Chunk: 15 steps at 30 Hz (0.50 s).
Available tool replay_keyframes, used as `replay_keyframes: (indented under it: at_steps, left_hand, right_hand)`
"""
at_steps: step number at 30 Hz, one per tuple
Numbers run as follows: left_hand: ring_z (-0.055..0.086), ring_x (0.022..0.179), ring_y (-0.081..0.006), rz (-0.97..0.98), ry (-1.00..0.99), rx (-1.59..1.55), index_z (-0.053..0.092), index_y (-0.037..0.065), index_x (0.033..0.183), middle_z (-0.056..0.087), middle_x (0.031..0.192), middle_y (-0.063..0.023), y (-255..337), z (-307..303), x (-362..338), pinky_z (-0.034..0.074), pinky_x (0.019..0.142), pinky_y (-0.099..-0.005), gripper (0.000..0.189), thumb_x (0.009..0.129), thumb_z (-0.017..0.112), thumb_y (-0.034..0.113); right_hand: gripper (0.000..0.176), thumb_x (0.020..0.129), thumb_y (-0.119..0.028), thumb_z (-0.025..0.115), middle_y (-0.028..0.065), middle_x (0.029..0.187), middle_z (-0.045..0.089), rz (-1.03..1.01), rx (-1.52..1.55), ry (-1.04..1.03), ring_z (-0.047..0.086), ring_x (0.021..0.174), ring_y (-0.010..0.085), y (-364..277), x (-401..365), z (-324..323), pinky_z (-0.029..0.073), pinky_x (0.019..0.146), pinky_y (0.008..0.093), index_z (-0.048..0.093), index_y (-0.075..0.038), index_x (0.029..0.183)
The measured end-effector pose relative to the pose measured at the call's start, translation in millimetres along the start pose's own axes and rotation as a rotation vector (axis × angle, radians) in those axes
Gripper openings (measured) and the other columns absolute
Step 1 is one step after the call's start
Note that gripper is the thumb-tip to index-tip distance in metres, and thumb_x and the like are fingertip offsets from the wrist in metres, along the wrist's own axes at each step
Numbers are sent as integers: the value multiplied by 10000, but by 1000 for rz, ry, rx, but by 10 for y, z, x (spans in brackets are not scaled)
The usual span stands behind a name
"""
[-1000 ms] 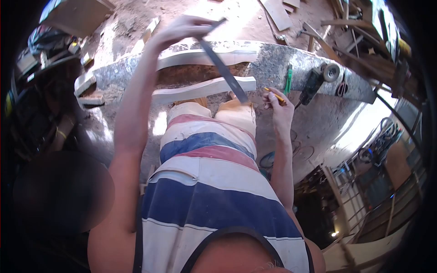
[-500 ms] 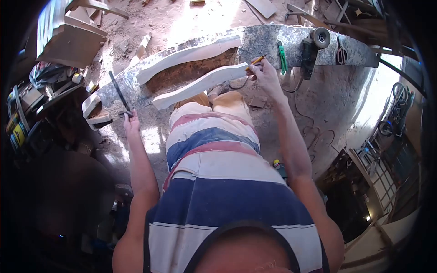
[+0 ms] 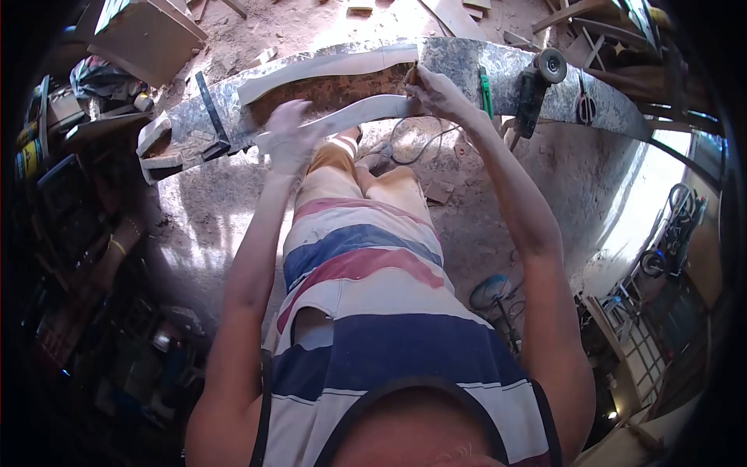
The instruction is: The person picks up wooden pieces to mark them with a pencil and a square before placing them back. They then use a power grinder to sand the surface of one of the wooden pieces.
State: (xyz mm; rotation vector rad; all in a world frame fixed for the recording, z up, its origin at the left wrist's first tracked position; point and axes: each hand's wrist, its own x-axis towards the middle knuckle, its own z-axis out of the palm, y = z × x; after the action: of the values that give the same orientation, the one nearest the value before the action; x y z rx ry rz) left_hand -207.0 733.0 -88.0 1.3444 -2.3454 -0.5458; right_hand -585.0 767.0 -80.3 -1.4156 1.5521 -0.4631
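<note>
On the workbench [image 3: 459, 58] a curved pale wooden piece [image 3: 327, 68] lies along the far edge. A second curved piece [image 3: 358, 114] is at the near edge. Over its left part is my left hand [image 3: 288, 136], fingers apart and blurred by motion. My right hand [image 3: 436, 92] is at its right end, fingers pinched on a pencil [image 3: 412, 74] that is mostly hidden. The dark square [image 3: 208, 109] rests on the bench's left part, out of my hands.
On the bench's right part are a green cutter [image 3: 485, 92], an angle grinder [image 3: 533, 97] and scissors [image 3: 585, 105]. A wood block [image 3: 159, 140] sits at the left end. Wood scraps lie on the floor beyond; a cable hangs below.
My left hand has let go of the square, now on the bench, and moved right to the near wooden piece. My right hand has shifted slightly left and up.
</note>
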Motion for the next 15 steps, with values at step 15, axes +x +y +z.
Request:
replay_keyframes:
  at_steps: [15]
  left_hand:
    - [480,1468,-342,85,-350,285,505,187,1522,520,1546,-141,362,884,246,368,1214,-534,1023,645,970,433]
  right_hand:
    - [274,1039,-136,687,212,1053,770,-105,-131,-387,753,956,302,-52,515,-178,574,861,440,642,33,1249]
